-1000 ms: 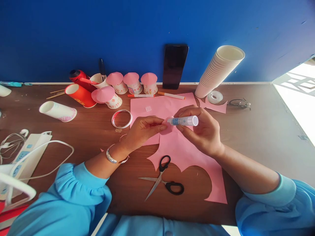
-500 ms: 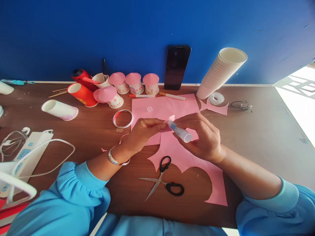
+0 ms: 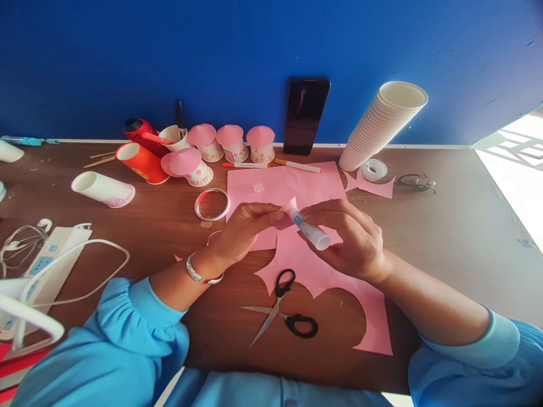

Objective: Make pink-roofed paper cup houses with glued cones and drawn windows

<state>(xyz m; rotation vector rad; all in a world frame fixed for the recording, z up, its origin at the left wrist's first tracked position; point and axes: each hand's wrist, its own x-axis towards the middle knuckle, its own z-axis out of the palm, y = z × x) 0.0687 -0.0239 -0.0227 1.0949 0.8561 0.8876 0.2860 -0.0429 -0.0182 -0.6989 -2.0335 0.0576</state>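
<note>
Between thumb and fingers, my left hand (image 3: 252, 226) pinches a small pink paper piece (image 3: 292, 204). My right hand (image 3: 350, 234) is closed on a white glue stick (image 3: 311, 230) with blue print, its tip end against the pink piece. Part of that contact is hidden by the stick and fingers. Beneath both hands lies pink paper (image 3: 311, 263) with curved cut-outs. Black-handled scissors (image 3: 275, 310) rest nearer me with their blades apart.
Small cups with pink cone tops (image 3: 231, 142) stand near the blue wall. Right of them are a leaning phone (image 3: 306, 116), stacked paper cups (image 3: 379, 127) and glasses (image 3: 416, 182). A tape roll (image 3: 212, 204) and power strip (image 3: 42, 265) lie left.
The glue stick and my right hand have shifted slightly down, with the tip still at the pink piece. My left hand has hardly moved.
</note>
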